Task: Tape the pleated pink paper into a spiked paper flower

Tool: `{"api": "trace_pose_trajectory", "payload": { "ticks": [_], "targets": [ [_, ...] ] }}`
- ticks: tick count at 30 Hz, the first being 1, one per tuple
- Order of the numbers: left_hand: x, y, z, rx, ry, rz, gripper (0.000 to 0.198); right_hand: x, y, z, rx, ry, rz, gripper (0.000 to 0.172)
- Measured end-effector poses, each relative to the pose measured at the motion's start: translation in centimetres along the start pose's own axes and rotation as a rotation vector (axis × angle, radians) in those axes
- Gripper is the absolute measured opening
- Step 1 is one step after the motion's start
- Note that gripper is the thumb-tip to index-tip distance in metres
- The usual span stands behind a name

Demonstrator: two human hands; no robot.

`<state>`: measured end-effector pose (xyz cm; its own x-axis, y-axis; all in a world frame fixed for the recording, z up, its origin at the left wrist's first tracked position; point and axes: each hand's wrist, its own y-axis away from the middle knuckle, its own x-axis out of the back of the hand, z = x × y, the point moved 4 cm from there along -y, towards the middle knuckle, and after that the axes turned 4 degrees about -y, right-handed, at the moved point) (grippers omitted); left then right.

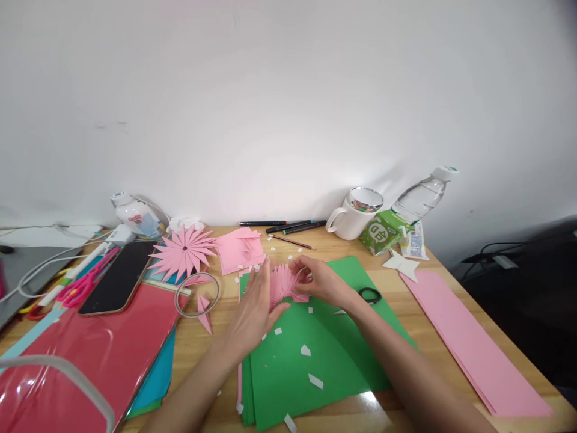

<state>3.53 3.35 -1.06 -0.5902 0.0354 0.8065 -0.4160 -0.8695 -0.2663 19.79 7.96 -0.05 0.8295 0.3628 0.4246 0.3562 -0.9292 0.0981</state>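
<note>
A fan of pink folded paper petals (285, 282) stands on a green paper sheet (315, 355) in the middle of the wooden table. My left hand (255, 307) presses flat against the fan's left side, fingers stretched out. My right hand (318, 279) pinches the fan's right end with curled fingers. Small white paper scraps (305, 350) lie scattered on the green sheet.
A finished pink paper flower (184, 251), pink folded sheets (238, 248) and a tape ring (197, 294) lie left of the hands. A phone (118, 278), pink scissors (85, 282) and red sheets (99, 355) sit further left. Mug (354, 215), green carton (382, 231), bottle (421, 197), pens (295, 227), pink strips (473, 343) right.
</note>
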Motion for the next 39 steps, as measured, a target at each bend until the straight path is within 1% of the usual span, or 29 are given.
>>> {"api": "trace_pose_trajectory", "payload": {
  "ticks": [2, 7, 9, 12, 13, 15, 18, 22, 26, 31, 35, 37, 39],
  "targets": [
    [-0.3, -0.1, -0.1, 0.025, 0.011, 0.009, 0.093, -0.1, 0.1, 0.1, 0.003, -0.016, 0.005, 0.028],
    [-0.2, -0.2, 0.1, 0.095, 0.066, 0.012, 0.085, 0.0, 0.2, 0.3, -0.006, -0.063, -0.004, 0.029],
    [-0.2, -0.1, 0.2, 0.094, 0.071, 0.019, 0.084, 0.1, 0.0, 0.3, -0.009, -0.093, -0.02, 0.024],
    [-0.3, 0.0, 0.1, 0.087, 0.07, 0.032, 0.084, 0.3, -0.4, 0.4, -0.054, -0.133, -0.029, 0.012],
    [-0.4, 0.0, 0.0, 0.086, 0.068, 0.036, 0.084, 0.4, -0.6, 0.5, -0.079, -0.14, -0.025, 0.015],
    [-0.4, 0.0, 0.0, 0.081, 0.066, 0.045, 0.084, 0.5, -0.9, 0.7, -0.135, -0.153, -0.02, 0.024],
    [-0.3, 0.0, 0.1, 0.063, 0.065, 0.064, 0.084, 0.2, -1.3, 1.0, -0.206, -0.197, -0.044, 0.035],
    [-0.1, 0.0, 0.2, 0.06, 0.068, 0.085, 0.084, -0.4, -1.2, 1.3, -0.274, -0.265, -0.064, 0.039],
    [-0.3, 0.1, 0.1, 0.078, 0.105, 0.053, 0.084, -0.8, -0.9, 1.2, -0.293, -0.322, -0.057, 0.04],
    [-0.4, 0.1, -0.1, 0.079, 0.118, 0.058, 0.084, -0.9, -0.7, 1.0, -0.273, -0.347, -0.043, 0.041],
    [0.2, -0.1, -0.1, 0.111, 0.165, 0.065, 0.084, -0.6, -0.4, 0.6, -0.246, -0.315, -0.026, 0.04],
    [1.0, -0.3, 0.1, 0.136, 0.241, 0.113, 0.085, -0.4, -0.1, -0.1, -0.17, -0.257, -0.016, 0.037],
    [2.2, -0.5, 0.4, 0.163, 0.317, 0.198, 0.082, -0.3, 0.4, -1.3, -0.037, -0.15, -0.006, 0.033]
  ]
}}
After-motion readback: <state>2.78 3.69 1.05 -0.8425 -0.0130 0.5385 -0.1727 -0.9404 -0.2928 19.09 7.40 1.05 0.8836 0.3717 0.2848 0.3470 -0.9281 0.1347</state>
